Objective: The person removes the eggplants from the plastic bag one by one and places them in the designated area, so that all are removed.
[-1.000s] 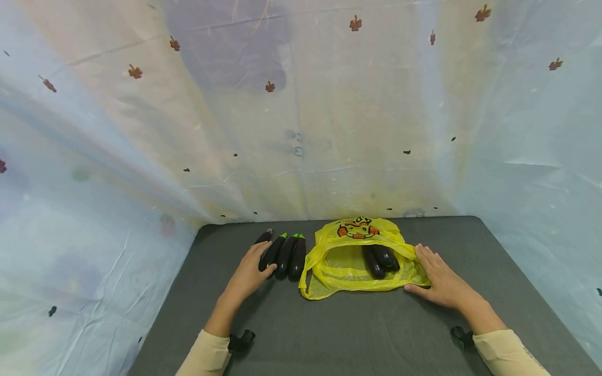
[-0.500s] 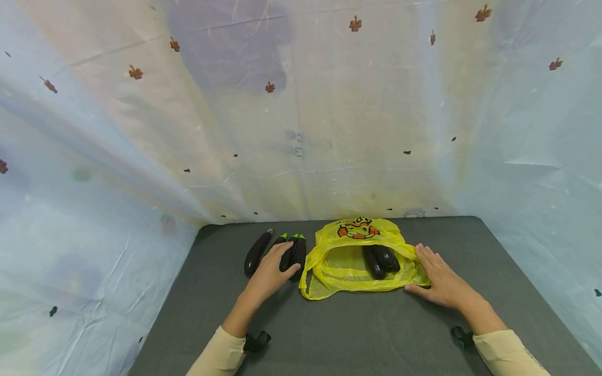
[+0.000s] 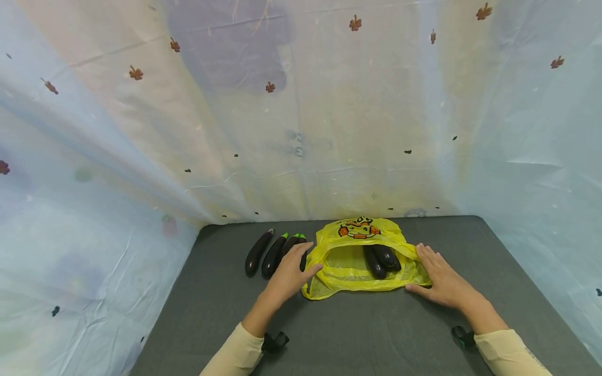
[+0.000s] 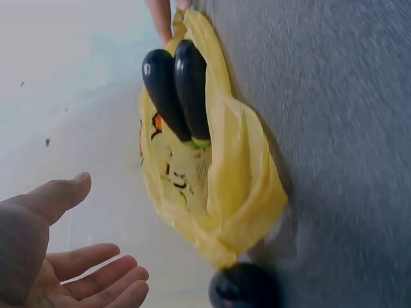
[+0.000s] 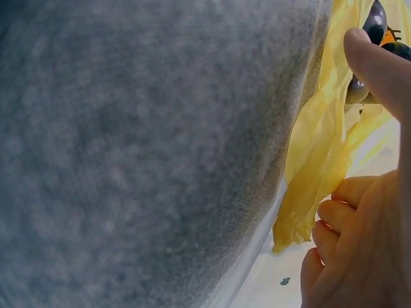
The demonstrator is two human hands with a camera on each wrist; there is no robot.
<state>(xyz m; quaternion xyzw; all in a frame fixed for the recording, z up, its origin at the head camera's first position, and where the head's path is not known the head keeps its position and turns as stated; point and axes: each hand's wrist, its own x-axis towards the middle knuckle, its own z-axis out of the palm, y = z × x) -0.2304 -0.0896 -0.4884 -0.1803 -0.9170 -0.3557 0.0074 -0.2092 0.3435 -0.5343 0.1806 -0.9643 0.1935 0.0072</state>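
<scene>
My left hand (image 3: 287, 274) hovers with spread fingers over the right end of a row of dark purple eggplants (image 3: 274, 257). It partly hides the rightmost ones, and its fingertips overlap the left edge of a yellow plastic bag (image 3: 329, 290). In the left wrist view nothing lies between thumb and fingers (image 4: 99, 279); an eggplant end (image 4: 241, 289) shows below the bag. My right hand (image 3: 439, 282) rests at the bag's right end, thumb by the near rim, fingers along the far side. Several eggplants (image 3: 376, 263) lie inside the bag's open mouth.
A dark grey table (image 3: 357, 334) lies under everything. Pale patterned sheeting (image 3: 329, 104) hangs behind it and on both sides. The leftmost eggplant (image 3: 257, 253) lies slightly apart from the row. Black straps (image 3: 275, 342) sit at both wrists.
My left hand has moved rightward across the eggplant row, from its left end to beside the bag, uncovering the left eggplants. The right hand, bag and eggplants stay in place.
</scene>
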